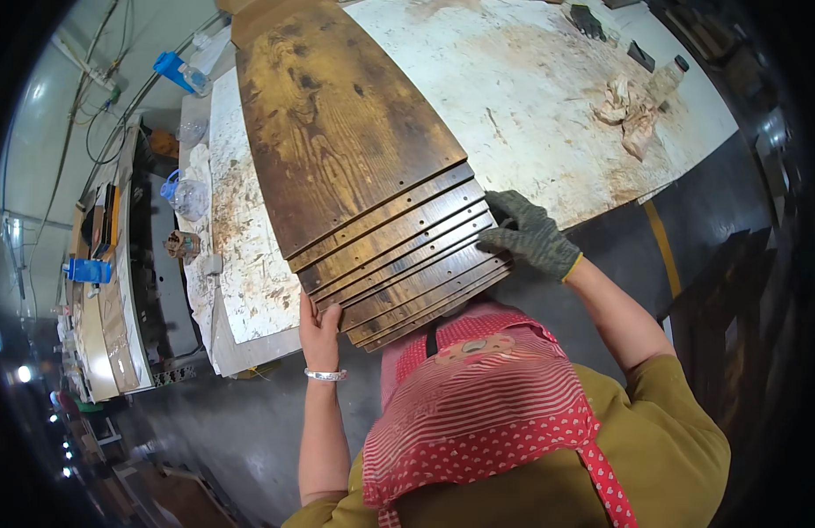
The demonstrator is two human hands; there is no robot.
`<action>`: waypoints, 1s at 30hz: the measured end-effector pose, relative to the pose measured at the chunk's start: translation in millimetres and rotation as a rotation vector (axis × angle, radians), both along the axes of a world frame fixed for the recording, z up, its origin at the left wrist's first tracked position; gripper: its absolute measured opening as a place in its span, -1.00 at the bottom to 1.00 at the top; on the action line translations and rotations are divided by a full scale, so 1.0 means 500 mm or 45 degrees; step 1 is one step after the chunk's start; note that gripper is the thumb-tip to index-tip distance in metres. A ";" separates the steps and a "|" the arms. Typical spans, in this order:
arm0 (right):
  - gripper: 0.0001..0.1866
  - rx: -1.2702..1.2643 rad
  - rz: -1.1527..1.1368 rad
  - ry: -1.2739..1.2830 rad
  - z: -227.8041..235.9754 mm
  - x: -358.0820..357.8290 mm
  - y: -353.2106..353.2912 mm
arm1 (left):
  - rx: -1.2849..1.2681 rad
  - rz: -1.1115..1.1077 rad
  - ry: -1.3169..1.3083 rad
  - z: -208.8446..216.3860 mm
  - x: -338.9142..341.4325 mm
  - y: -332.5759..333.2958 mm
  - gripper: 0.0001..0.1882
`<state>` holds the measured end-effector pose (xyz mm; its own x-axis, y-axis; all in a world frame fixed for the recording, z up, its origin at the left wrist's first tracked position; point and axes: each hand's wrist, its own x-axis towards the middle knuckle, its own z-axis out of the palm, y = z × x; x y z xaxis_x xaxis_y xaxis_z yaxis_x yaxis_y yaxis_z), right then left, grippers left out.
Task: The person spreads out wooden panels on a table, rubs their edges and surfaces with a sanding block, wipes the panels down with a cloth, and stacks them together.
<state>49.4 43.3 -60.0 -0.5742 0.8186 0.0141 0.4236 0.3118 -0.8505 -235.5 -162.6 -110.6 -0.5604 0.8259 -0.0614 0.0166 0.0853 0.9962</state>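
Observation:
A fanned stack of brown wood-grain boards [346, 123] lies lengthwise before me, its near ends stepped like stairs and hanging past the table's front edge. Small dark holes run along the stepped ends. My left hand [319, 333], bare with a bracelet at the wrist, grips the stack's near left edge, thumb on top. At the near right edge, my right hand [532, 239] wears a dark grey knit glove and clasps the boards, with its thumb over the upper face. The fingers beneath the boards are partly hidden.
The white, stained table [530, 106] carries a crumpled cloth [632, 114], a bottle [667, 79] and a dark glove [587, 21] at the far right. Blue-topped containers [186, 195] stand along its left side. A second bench [117, 334] is farther left.

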 end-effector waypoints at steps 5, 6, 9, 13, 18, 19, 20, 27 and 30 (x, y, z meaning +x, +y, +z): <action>-0.50 0.190 -0.151 -0.122 0.004 -0.016 -0.015 | -0.095 0.205 0.141 0.010 0.024 0.025 -0.52; -0.52 0.264 -0.161 -0.217 0.000 -0.016 -0.016 | -0.126 0.244 0.153 0.004 0.028 0.026 -0.55; -0.53 0.267 -0.166 -0.179 -0.013 -0.016 -0.010 | -0.102 0.303 0.192 0.000 0.030 0.031 -0.59; -0.38 0.191 -0.015 -0.183 -0.041 0.028 -0.024 | -0.068 0.172 0.167 -0.057 0.018 -0.024 -0.32; -0.23 0.277 0.140 -0.435 -0.041 0.048 -0.048 | -0.548 -0.022 0.125 -0.024 0.060 -0.042 0.02; -0.21 0.358 0.146 -0.482 -0.048 0.053 -0.053 | -0.553 -0.014 0.124 -0.042 0.060 -0.049 0.02; -0.21 0.358 0.157 -0.478 -0.056 0.058 -0.049 | -0.358 -0.066 0.340 -0.057 0.059 -0.052 0.02; -0.24 0.412 0.169 -0.427 -0.068 0.051 -0.051 | -0.347 -0.031 0.569 -0.043 0.069 -0.053 -0.04; -0.30 0.508 0.149 -0.347 -0.077 0.046 -0.053 | -0.358 0.038 0.602 -0.050 0.073 -0.050 -0.11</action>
